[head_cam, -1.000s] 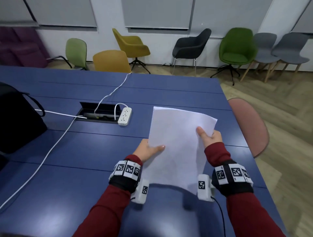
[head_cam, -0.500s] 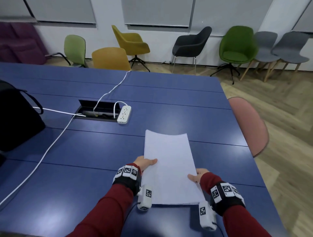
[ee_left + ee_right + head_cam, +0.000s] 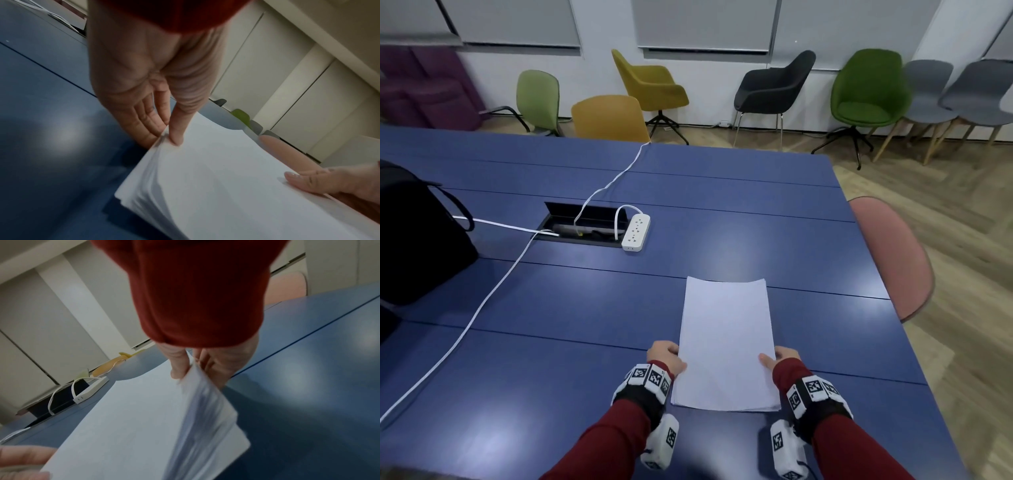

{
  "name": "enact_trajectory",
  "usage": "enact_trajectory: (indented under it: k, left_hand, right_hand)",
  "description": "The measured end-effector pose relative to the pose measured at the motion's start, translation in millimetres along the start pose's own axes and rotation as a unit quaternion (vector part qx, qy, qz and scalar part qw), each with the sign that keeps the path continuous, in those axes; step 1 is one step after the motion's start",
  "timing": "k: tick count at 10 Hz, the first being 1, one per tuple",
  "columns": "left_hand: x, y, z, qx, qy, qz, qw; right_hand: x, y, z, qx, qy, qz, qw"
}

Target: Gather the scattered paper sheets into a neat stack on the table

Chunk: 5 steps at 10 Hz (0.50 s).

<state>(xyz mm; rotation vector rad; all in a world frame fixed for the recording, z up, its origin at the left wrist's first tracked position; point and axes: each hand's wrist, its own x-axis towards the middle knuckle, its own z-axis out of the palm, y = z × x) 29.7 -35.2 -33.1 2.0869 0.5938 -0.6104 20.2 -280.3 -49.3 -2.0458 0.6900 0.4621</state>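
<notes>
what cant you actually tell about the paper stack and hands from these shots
- Sheet count: the paper stack has edges smeared by motion blur in the right wrist view.
- Left hand fingers under the stack: hidden by paper.
- Right hand grip: mostly covered by the red sleeve.

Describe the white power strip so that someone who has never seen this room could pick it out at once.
Start from the big blue table and find the open black cable hatch sunk into its middle. The white power strip lies on the tabletop at the hatch's right end, a white cord looping from it into the hatch. Unlike the flat paper stack nearer the person, it is a small bar with rows of sockets.
</notes>
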Motion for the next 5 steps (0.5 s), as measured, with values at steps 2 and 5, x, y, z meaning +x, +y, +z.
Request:
enact_trajectory:
  k: [2, 5]
  left_hand:
    - [5, 1, 0, -0.014, 0.027, -0.007, 1.0]
    - [12, -15, -9, -0.069, -0.011, -0.022, 0.997]
  right_hand:
    - [3, 11, 0, -0.059, 0.005, 0.043, 0.997]
    - [-9, 15, 1, -0.039, 0.007, 0.024, 0.999]
